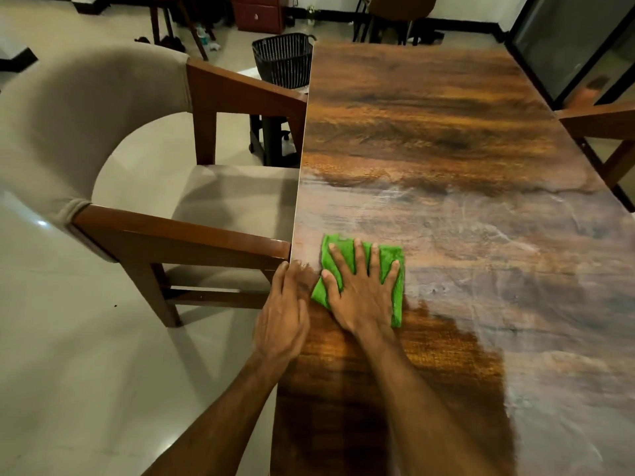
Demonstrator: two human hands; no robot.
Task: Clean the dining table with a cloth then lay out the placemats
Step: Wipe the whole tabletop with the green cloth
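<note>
Wiping is the step in hand: your right hand [360, 293] lies flat on the green cloth [398, 297], fingers [359, 255] spread and straight, palm pressing it onto the dining table [429, 132] (a press, not a grasp, since nothing curls round the fabric). The cloth sits on the tabletop just across the table edge from the near armrest of the chair [68, 125], close to that edge but not over it. Your left hand [285, 314] rests on the same edge, right beside that armrest, fingers laid loosely along the wood and holding nothing; it looks to be steadying you.

The cloth is folded into a flat pad. Its long axis seems to run along the table's length, parallel to the edge beside the chair, its far end pointing away from you; your hand covers the middle, so take that loosely.

A pale, streaky sheen crosses the top level with the chair's seat and spreads on the side away from the chair; damp film or glare, I cannot tell. By my judgement the cleaning is only partly done, with the long stretch beyond the chair's far armrest yet to cover. Next, hold the palm flat and push the pad in overlapping passes away from the chair, then work onward. No placemats are in view, so laying them comes later.
</note>
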